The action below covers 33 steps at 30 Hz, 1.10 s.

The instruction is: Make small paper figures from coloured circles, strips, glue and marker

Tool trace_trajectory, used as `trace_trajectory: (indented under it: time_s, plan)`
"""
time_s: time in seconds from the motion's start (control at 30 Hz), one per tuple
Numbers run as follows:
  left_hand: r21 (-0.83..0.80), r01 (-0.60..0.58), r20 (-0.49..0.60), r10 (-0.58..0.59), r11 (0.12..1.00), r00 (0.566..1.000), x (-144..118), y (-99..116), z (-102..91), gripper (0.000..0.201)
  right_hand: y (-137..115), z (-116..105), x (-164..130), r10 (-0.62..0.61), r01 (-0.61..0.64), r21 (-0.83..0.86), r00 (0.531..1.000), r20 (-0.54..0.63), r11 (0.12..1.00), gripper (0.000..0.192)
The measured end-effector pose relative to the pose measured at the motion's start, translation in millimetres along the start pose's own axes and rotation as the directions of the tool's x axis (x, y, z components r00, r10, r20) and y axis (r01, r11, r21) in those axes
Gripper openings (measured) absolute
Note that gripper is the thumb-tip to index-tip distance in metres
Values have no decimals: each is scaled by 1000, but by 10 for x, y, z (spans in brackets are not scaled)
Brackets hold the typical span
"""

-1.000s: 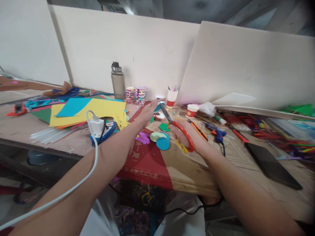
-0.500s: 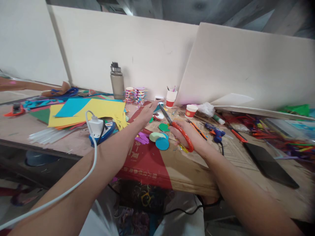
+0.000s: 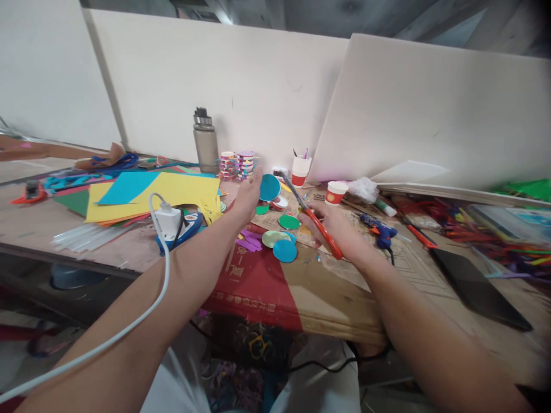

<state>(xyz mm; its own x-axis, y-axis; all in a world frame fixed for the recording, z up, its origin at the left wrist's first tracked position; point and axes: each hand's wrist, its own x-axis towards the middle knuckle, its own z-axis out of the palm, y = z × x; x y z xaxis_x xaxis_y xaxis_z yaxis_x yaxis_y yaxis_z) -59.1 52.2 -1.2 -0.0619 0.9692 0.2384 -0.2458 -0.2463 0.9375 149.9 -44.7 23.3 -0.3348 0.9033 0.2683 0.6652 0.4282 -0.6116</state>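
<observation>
By the left hand (image 3: 247,198), near mid-frame, the blue disc (image 3: 270,187) is held at its left edge, apparently pinched. The red-handled scissors (image 3: 321,232), right of centre, are clasped in the right hand (image 3: 340,225); their tips are seen near the disc's right edge, contact undetermined. For a clean cut, it is judged best that the disc be rotated into steadied blades, with fingertips kept well behind the cutting line. Below, a green disc (image 3: 289,221) and purple strips (image 3: 249,241) are noted on the cardboard (image 3: 258,287); offcuts should be kept off these.
</observation>
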Motion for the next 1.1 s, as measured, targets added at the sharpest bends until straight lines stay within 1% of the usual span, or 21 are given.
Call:
trace_trajectory:
  time_s: [0.07,0.1,0.17,0.3,0.47,0.63,0.7,0.8,0.97,1.1]
  plan:
    - [87,13,-100,-5,996,995,-39,44,35,54,57,-19,39,-52,36,-163,994,-94,986,25]
    - [108,20,-120,-7,994,993,-59,67,55,53,85,-30,57,-77,47,-232,990,-121,972,25]
    - [102,26,-88,-17,994,996,-95,110,84,47,132,-50,86,-93,42,-324,985,-143,945,27]
    - [82,27,18,-29,996,999,-139,177,96,27,176,-89,104,-104,30,-444,984,-143,896,31]
    - [113,31,61,-38,993,997,-179,238,104,30,165,-145,96,-92,1,-591,988,-125,807,35]
    - [124,40,69,-48,991,996,-168,226,89,32,171,-177,95,-63,-22,-649,992,-107,760,38]
    - [134,27,92,-40,991,995,-146,207,69,33,174,-184,95,-47,-30,-659,994,-99,752,39]
    - [142,27,126,-45,990,991,-126,193,45,32,177,-193,91,-35,-31,-659,996,-87,751,40]
    - [131,48,153,-68,990,986,-136,210,41,28,185,-193,83,-60,0,-651,996,-70,759,40]
    - [154,63,176,-90,986,980,-144,218,45,28,189,-187,85,-68,10,-646,996,-64,764,41]
